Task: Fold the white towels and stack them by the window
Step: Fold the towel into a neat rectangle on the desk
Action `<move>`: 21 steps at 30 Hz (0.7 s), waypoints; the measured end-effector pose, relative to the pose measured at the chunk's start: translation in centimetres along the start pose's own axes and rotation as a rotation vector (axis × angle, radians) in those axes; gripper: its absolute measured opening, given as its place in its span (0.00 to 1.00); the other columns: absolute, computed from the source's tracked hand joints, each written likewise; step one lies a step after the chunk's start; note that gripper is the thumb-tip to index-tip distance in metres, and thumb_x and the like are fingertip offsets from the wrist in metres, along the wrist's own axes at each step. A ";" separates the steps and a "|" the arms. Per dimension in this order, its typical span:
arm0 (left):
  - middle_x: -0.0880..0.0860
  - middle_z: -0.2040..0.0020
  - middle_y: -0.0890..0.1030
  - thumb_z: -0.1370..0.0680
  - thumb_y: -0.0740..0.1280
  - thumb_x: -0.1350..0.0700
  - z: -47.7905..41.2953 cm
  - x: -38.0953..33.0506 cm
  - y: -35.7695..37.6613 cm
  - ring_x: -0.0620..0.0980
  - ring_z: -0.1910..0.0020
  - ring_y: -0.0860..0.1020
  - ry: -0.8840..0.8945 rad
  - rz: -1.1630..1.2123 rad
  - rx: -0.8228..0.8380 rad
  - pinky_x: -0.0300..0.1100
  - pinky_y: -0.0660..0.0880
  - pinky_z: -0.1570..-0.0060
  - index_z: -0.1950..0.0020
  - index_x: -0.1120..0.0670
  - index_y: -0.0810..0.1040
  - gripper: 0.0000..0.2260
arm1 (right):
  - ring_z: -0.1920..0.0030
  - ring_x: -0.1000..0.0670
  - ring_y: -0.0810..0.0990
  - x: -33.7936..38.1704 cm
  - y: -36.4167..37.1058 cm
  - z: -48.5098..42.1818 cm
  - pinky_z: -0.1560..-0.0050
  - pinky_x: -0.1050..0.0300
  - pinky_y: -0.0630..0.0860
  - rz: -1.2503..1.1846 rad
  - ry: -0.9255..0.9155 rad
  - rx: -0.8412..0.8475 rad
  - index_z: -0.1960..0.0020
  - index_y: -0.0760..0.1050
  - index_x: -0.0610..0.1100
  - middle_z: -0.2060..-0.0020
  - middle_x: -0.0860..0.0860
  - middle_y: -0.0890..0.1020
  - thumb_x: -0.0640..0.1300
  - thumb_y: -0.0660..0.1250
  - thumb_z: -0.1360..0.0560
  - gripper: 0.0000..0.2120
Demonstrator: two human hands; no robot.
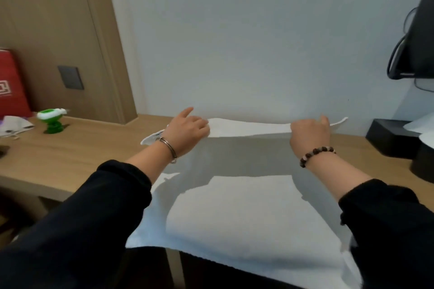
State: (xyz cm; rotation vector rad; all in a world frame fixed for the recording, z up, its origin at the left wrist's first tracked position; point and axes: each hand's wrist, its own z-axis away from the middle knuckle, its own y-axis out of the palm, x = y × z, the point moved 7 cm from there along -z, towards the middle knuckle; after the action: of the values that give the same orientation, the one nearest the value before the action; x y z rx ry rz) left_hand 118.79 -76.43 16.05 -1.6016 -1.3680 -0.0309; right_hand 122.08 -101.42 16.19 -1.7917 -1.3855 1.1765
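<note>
A white towel lies spread over the wooden desk, its near edge hanging over the front. Its far edge is lifted off the desk, stretched between both hands. My left hand grips the far edge near the left corner, index finger pointing out. My right hand grips the same edge near the right corner, and a small tip of cloth sticks out beyond it. Both arms wear dark sleeves, each wrist a bracelet.
A green and white toy stands at the back left of the desk beside a red bag and crumpled white paper. A black box with white sheets sits at the right, under a dark screen with cables. A white wall is straight ahead.
</note>
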 end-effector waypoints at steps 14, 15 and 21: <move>0.44 0.21 0.46 0.21 0.46 0.34 11.5 -4.7 6.5 0.49 0.23 0.44 -0.663 0.507 0.787 0.63 0.45 0.28 0.23 0.39 0.44 0.28 | 0.23 0.52 0.41 3.9 9.5 10.0 0.26 0.38 0.42 -0.448 -0.286 0.574 0.22 0.42 0.55 0.23 0.56 0.41 0.52 0.44 0.17 0.25; 0.44 0.22 0.45 0.21 0.46 0.34 11.3 -4.7 6.8 0.49 0.23 0.44 -0.664 0.500 0.793 0.63 0.46 0.29 0.23 0.39 0.44 0.28 | 0.23 0.51 0.41 3.8 9.7 9.5 0.27 0.38 0.42 -0.436 -0.292 0.584 0.22 0.42 0.55 0.23 0.56 0.41 0.52 0.44 0.17 0.25; 0.44 0.22 0.44 0.22 0.43 0.33 9.0 -4.0 9.7 0.50 0.23 0.43 -0.668 0.461 0.841 0.63 0.46 0.29 0.24 0.38 0.43 0.28 | 0.23 0.51 0.41 3.4 11.7 5.6 0.27 0.38 0.45 -0.352 -0.308 0.607 0.22 0.39 0.55 0.23 0.55 0.40 0.53 0.43 0.17 0.25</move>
State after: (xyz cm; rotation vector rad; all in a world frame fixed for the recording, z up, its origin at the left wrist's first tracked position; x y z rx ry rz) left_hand 119.76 -72.09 2.96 -1.1643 -1.1805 1.2810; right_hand 122.43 -101.97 2.81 -0.9367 -1.2524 1.5071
